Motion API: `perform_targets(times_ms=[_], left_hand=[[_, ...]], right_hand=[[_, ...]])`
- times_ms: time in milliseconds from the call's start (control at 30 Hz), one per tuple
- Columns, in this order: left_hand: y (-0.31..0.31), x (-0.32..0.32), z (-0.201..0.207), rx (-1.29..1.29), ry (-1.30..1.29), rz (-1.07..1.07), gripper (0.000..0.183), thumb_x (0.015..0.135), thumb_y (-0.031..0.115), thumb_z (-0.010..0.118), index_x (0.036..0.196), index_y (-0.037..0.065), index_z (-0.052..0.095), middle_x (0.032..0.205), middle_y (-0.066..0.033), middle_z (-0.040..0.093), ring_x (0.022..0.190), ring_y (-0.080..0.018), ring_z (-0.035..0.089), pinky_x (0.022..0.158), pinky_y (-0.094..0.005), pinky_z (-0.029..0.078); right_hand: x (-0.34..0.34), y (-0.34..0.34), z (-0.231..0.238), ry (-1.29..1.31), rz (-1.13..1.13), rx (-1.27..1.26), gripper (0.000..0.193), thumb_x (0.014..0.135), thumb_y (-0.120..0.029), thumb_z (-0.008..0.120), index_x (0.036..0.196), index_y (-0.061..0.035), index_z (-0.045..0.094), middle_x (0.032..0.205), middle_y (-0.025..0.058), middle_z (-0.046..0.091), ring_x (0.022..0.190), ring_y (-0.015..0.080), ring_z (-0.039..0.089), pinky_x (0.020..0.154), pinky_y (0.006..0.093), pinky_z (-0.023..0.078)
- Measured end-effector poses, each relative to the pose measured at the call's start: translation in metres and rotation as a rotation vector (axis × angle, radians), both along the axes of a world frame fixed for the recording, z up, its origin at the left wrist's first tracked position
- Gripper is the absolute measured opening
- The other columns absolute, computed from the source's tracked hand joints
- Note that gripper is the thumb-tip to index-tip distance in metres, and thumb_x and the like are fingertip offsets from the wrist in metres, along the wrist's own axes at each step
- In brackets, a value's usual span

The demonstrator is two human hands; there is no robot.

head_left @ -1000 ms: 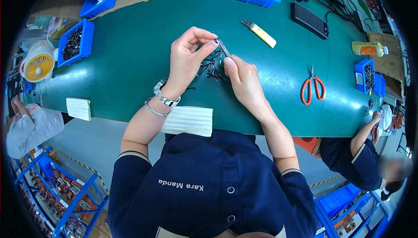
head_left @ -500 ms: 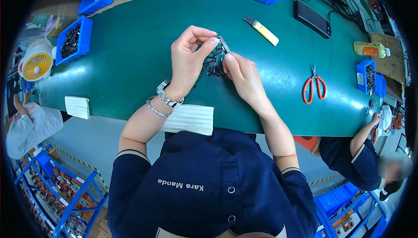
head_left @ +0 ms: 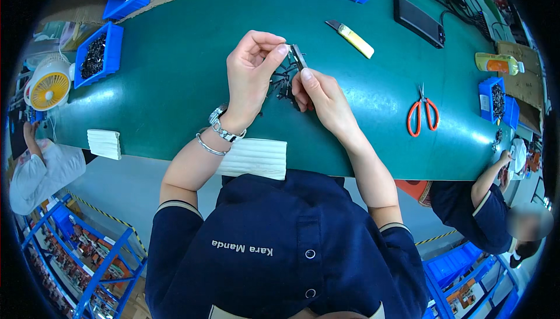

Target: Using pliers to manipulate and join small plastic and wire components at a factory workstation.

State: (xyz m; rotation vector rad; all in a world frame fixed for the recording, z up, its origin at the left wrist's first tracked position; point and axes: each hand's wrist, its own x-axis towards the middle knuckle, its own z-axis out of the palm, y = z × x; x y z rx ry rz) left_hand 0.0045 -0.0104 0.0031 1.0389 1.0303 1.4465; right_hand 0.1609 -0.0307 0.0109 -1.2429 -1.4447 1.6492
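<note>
My right hand (head_left: 326, 97) is closed around the lower end of a narrow dark bar with a greyish metallic face (head_left: 298, 56), which slants up between my two hands. Thumb and forefinger of my left hand (head_left: 254, 65) are pinched together at its upper end. Whatever tiny piece those fingertips may grip is too small to make out. Beneath both hands, a loose pile of small black parts (head_left: 283, 84) lies on the green table, partly covered by the right fingers.
Right of my hands lie a yellow cutter knife (head_left: 354, 40) and red-handled pliers (head_left: 422, 116). Blue bins (head_left: 114, 56) of black parts stand around the table (head_left: 186, 44). A white ridged pad (head_left: 256, 159) lies at the near edge. Co-workers sit on either side.
The bar has turned slightly in my right hand and shows a darker face. My left fingertips have shifted a little up and left. The right fingers are curled further under.
</note>
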Motion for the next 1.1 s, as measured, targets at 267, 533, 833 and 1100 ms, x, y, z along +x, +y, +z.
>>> perform_targets(times_ms=[267, 533, 833, 1100], left_hand=[[0.003, 0.003, 0.0, 0.016, 0.006, 0.003, 0.01, 0.086, -0.001, 0.064, 0.096, 0.0, 0.06, 0.09, -0.0051, 0.065, 0.081, -0.0066, 0.06, 0.072, -0.0192, 0.048], [0.001, 0.0, 0.001, 0.02, 0.009, 0.025, 0.011, 0.086, -0.002, 0.064, 0.096, 0.0, 0.06, 0.09, -0.0057, 0.065, 0.08, -0.0067, 0.06, 0.071, -0.0188, 0.049], [0.004, 0.001, -0.003, -0.095, -0.144, -0.075, 0.015, 0.088, 0.007, 0.065, 0.102, 0.001, 0.059, 0.095, -0.0063, 0.064, 0.09, -0.0104, 0.061, 0.082, -0.0217, 0.048], [0.001, 0.006, -0.005, -0.192, -0.282, -0.29, 0.018, 0.092, 0.008, 0.06, 0.109, 0.002, 0.056, 0.1, -0.0051, 0.061, 0.096, -0.01, 0.058, 0.086, -0.0222, 0.047]], right_hand=[[0.004, 0.004, -0.008, -0.043, 0.015, 0.037, 0.046, 0.102, -0.04, 0.037, 0.076, -0.0043, 0.049, 0.059, -0.0036, 0.035, 0.052, 0.0082, 0.036, 0.048, 0.0248, 0.03], [-0.004, 0.001, -0.003, -0.192, -0.065, 0.182, 0.043, 0.101, -0.035, 0.041, 0.076, -0.0023, 0.053, 0.057, 0.0011, 0.044, 0.053, 0.0088, 0.041, 0.048, 0.0278, 0.033], [0.003, 0.001, -0.003, 0.029, -0.194, 0.134, 0.024, 0.093, -0.024, 0.057, 0.085, -0.0015, 0.057, 0.062, 0.0006, 0.05, 0.058, 0.008, 0.046, 0.052, 0.0267, 0.036], [0.004, 0.0, 0.003, 0.071, -0.222, 0.134, 0.014, 0.089, -0.015, 0.061, 0.086, -0.0023, 0.056, 0.066, -0.0028, 0.049, 0.06, 0.0049, 0.042, 0.052, 0.0236, 0.034]])
